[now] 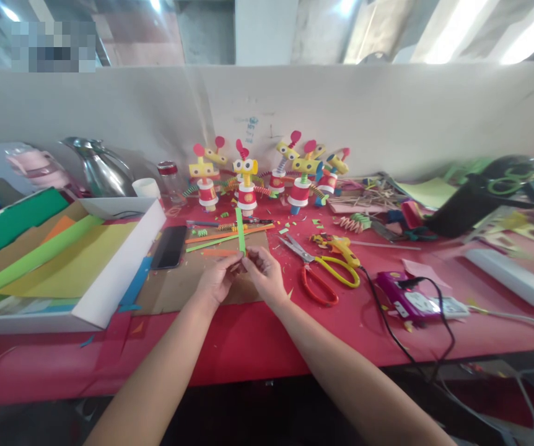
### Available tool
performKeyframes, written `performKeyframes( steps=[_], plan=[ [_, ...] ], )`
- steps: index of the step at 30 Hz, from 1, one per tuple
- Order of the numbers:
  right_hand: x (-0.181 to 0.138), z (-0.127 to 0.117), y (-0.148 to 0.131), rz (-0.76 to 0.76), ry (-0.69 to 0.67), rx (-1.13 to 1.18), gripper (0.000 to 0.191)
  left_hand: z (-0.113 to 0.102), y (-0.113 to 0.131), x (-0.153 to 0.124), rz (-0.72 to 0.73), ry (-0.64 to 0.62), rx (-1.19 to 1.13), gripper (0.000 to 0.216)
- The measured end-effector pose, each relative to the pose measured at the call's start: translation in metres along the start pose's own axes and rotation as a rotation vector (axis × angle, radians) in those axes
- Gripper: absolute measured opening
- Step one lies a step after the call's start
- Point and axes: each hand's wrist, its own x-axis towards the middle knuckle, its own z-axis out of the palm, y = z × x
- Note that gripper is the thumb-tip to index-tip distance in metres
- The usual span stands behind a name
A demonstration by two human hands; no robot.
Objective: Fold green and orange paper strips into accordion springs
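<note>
A green paper strip (240, 228) rises upright from between my fingertips. My left hand (220, 276) and my right hand (263, 272) meet over a brown cardboard sheet (169, 294), both pinching the strip's lower end. A small bit of orange shows beside it there; the fingertips hide most of that end. Just past the hands, orange strips (220, 235) and another green strip (211, 243) lie on the cardboard. Scissors (313, 263) with one red and one yellow handle rest right of my right hand, blades partly open.
Several paper-cup figures (247, 186) with spring arms stand at the back. A white box (109, 272) of coloured paper and a phone (170, 246) are left. A yellow glue gun (341, 248), its cord, a purple power strip (409, 298) and a tilted black container (466, 201) are right.
</note>
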Motion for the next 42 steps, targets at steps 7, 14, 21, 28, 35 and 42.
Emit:
performKeyframes(
  steps=[7, 14, 21, 28, 35, 42],
  plan=[
    [0.003, 0.002, -0.002, 0.071, 0.014, 0.116, 0.019, 0.006, 0.003, -0.007, 0.007, -0.06, 0.03, 0.009],
    [0.003, 0.002, -0.01, 0.164, 0.025, 0.215, 0.019, 0.007, 0.0, -0.007, 0.083, -0.075, 0.058, 0.009],
    [0.005, 0.001, -0.008, 0.177, 0.047, 0.223, 0.017, 0.007, -0.004, -0.006, 0.142, -0.104, 0.078, 0.011],
    [0.008, 0.001, -0.011, 0.197, 0.1, 0.271, 0.015, 0.005, -0.003, -0.007, 0.078, -0.129, 0.029, 0.011],
    [0.009, 0.0, -0.01, 0.256, 0.094, 0.358, 0.015, 0.004, -0.001, -0.006, -0.033, -0.086, -0.082, 0.011],
    [0.008, 0.0, -0.009, 0.246, 0.093, 0.345, 0.015, -0.002, -0.007, -0.001, -0.006, -0.124, -0.042, 0.008]
  ],
)
